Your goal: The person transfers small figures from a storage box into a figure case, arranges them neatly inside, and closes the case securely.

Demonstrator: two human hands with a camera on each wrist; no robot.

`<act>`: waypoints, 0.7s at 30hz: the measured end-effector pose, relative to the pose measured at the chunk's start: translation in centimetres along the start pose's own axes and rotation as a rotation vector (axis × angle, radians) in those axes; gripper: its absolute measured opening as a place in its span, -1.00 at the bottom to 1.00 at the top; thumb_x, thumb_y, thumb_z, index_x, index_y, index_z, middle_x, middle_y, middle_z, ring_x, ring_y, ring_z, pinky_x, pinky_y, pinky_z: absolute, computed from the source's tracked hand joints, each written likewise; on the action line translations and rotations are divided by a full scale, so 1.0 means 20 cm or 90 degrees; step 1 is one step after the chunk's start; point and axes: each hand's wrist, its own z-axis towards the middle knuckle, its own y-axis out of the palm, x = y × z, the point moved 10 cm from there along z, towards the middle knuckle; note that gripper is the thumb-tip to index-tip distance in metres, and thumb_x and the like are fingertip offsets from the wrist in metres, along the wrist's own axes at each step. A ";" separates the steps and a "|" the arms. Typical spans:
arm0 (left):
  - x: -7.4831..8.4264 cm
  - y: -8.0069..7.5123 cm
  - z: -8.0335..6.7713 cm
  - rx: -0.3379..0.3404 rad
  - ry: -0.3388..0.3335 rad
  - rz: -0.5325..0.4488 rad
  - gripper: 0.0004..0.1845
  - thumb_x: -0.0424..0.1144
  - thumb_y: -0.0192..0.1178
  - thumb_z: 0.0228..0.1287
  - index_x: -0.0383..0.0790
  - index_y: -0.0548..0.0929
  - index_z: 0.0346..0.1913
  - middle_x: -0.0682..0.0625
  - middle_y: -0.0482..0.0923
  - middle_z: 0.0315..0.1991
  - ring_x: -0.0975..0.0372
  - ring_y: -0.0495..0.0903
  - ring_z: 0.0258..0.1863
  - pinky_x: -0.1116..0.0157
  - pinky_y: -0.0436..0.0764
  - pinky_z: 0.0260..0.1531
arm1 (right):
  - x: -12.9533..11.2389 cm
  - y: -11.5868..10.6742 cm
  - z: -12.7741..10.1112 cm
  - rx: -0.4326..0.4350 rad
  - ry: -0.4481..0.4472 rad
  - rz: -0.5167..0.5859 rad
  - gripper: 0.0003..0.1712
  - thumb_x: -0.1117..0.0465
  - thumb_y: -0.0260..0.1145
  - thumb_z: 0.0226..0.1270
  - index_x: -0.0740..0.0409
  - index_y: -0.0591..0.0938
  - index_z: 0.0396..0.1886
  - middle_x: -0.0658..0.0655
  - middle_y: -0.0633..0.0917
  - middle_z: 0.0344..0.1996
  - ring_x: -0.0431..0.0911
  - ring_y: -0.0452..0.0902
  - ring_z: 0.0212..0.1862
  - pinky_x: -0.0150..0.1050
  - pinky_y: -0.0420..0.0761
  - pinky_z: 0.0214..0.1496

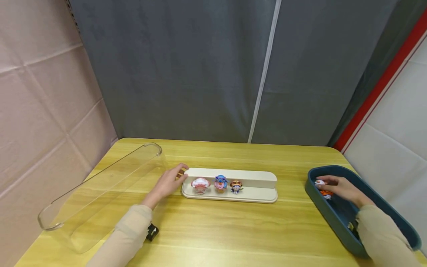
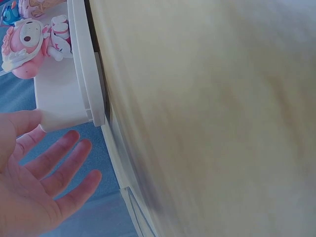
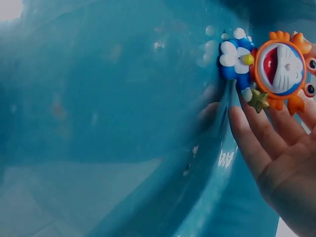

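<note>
Nearest to the head camera were the left sleeve (image 1: 123, 237) and the right sleeve (image 1: 387, 237), both beige. The right hand (image 1: 343, 189) held an orange-hooded figurine (image 3: 273, 69) inside the far part of a blue-green bin (image 1: 325, 217); its thumb could not be seen clearly in the right wrist view. In that view the figurine lay along the picture's width, head to the right and feet to the left, with its laughing face turned to the camera. The bin's long axis slanted from far left to near right, and its left wall stood between this figurine and a white stand (image 1: 257, 193). Beside the right sleeve, some dark item (image 1: 352, 227) in the bin was too covered to name.

The left hand (image 1: 166, 183) had its fingers spread wide, the thumb touching the stand's left end. The stand lay lengthwise from left to right and carried in a row a pink figurine (image 1: 200, 186), a blue figurine (image 1: 220, 184) and a brown-hatted figurine (image 1: 235, 187). Left of it, a clear cover (image 1: 106, 189) lay slantwise on the wooden table (image 1: 233, 237). A black object (image 1: 152, 232) was partly hidden by the left sleeve.
</note>
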 end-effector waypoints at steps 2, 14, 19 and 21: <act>0.00 0.00 0.00 0.002 0.000 0.000 -0.77 -0.25 0.06 0.25 -0.12 0.46 -0.03 -0.11 0.55 -0.18 0.11 0.52 -0.19 0.13 0.49 -0.16 | 0.00 0.00 0.01 -0.002 -0.002 0.004 -0.40 0.02 0.16 0.23 0.40 0.39 0.09 0.27 0.51 -0.13 -0.09 0.41 -0.26 -0.30 0.47 -0.26; 0.01 -0.01 0.00 -0.002 0.001 0.003 -0.77 -0.25 0.06 0.26 -0.12 0.46 -0.03 -0.10 0.55 -0.18 0.11 0.53 -0.21 0.13 0.49 -0.18 | -0.01 0.00 0.02 0.008 -0.007 0.007 -0.43 0.06 0.20 0.20 0.42 0.42 0.05 0.23 0.55 -0.20 -0.16 0.41 -0.33 -0.35 0.46 -0.34; 0.00 0.00 0.00 -0.003 -0.005 -0.001 -0.77 -0.24 0.06 0.25 -0.11 0.46 -0.04 -0.10 0.55 -0.18 0.12 0.52 -0.19 0.13 0.49 -0.17 | 0.00 0.00 0.02 0.013 -0.003 0.009 -0.42 0.05 0.21 0.20 0.42 0.42 0.05 0.22 0.56 -0.21 -0.18 0.42 -0.33 -0.35 0.47 -0.33; 0.00 0.00 0.00 -0.003 -0.006 -0.001 -0.77 -0.24 0.06 0.25 -0.11 0.46 -0.04 -0.09 0.55 -0.18 0.12 0.52 -0.19 0.13 0.49 -0.17 | 0.01 0.00 0.02 0.018 0.002 0.003 -0.41 0.02 0.21 0.19 0.41 0.42 0.05 0.23 0.56 -0.19 -0.16 0.43 -0.31 -0.32 0.47 -0.30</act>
